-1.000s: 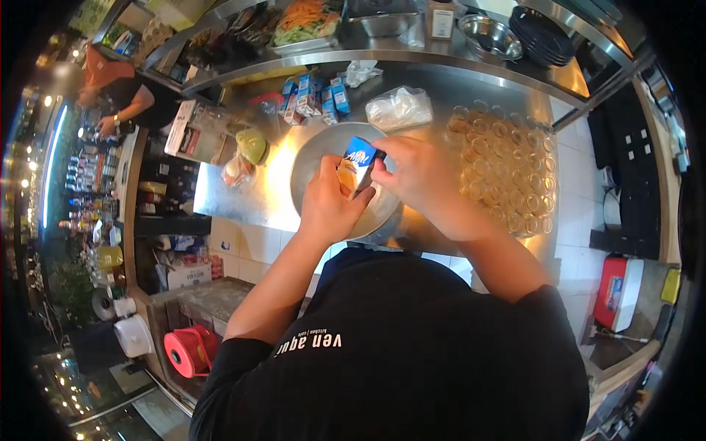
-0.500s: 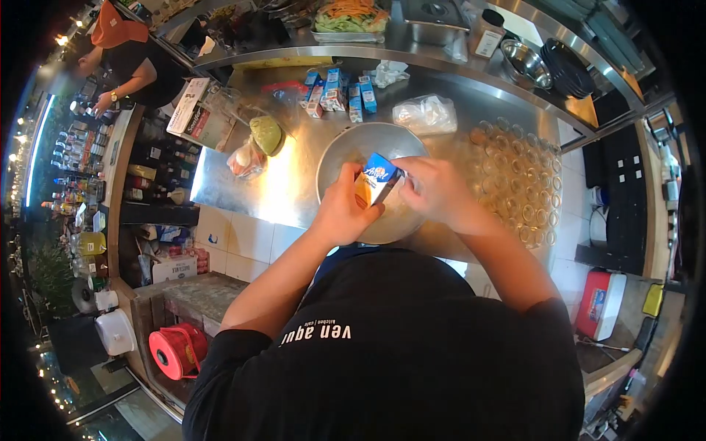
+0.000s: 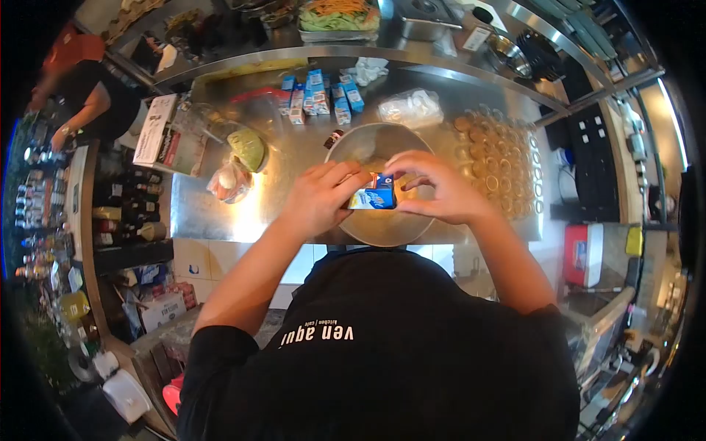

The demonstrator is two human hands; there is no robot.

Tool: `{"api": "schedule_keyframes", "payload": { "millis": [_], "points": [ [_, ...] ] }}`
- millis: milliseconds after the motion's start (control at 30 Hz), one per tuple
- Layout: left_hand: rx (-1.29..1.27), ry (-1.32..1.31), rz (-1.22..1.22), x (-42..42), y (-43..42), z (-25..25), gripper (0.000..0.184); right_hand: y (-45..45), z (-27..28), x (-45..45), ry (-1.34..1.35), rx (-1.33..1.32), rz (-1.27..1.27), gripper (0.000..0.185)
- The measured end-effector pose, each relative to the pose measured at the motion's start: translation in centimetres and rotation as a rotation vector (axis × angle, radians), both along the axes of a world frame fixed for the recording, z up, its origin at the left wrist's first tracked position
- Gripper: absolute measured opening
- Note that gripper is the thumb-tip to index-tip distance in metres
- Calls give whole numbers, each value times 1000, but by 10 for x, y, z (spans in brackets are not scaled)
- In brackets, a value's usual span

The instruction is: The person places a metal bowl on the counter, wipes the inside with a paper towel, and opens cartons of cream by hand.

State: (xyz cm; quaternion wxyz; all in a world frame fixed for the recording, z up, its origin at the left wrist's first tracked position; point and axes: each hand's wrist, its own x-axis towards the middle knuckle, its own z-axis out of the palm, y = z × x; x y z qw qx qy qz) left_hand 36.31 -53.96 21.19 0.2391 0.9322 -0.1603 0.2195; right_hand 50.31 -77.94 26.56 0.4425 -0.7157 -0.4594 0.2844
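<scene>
Grasps a blue-and-white carton (image 3: 375, 192) at mid-frame, with the left grip (image 3: 316, 197) folded around one end and the right grip (image 3: 434, 187) curled against the other. Holds it crosswise over the mouth of a wide metal bowl (image 3: 379, 237), too covered by the hands to tell much of what is inside. Has a small dark item (image 3: 334, 138) just beside the bowl's upper-left rim, on the metal worktop (image 3: 298, 147). Shows rows of small round glasses (image 3: 494, 182) to the right of the bowl, and a green wrapped item (image 3: 247, 150) near a clear bag (image 3: 229, 184) at left. Farther back, at upper centre, shows a cluster of similar cartons (image 3: 317, 92) and a plastic bag (image 3: 410, 107), below a metal shelf (image 3: 331, 53).

Seems partway through the handling of this one carton, not yet set down. Shows no visible stream into the bowl; cannot tell whether the carton is opened, full or emptied. Leaves the clustered cartons out of either grip, also with contents impossible to judge.

Compared with half a second ago, holds the carton turned from a slant to crosswise, with the right grip now around its end instead of at an upper corner. Reveals the small dark item, not seen by the bowl in the earlier frame.
</scene>
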Motion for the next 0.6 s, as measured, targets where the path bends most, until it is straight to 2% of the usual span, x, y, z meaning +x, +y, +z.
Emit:
{"api": "schedule_keyframes", "payload": {
  "millis": [33,100,133,167,233,433,533,600],
  "points": [
    [-13,0,-22,5,7,-1,66,6,0,-1,0,-13,-22,50],
    [81,-21,-211,13,22,2,68,17,-1,-1,-225,-28,165,39],
    [112,26,-261,14,27,7,69,21,2,-2,-101,-85,183,38],
    [113,22,-276,16,31,10,69,24,0,-2,-103,-86,168,38],
    [152,68,-385,19,35,13,71,27,-7,-5,-213,-142,293,39],
    [66,203,-476,12,38,11,76,22,-21,-25,-36,-225,191,40],
    [91,222,-451,8,36,3,70,19,-31,-27,-199,-241,224,40],
    [132,224,-444,7,36,-1,68,17,-33,-30,-114,-190,154,37]
  ]
}}
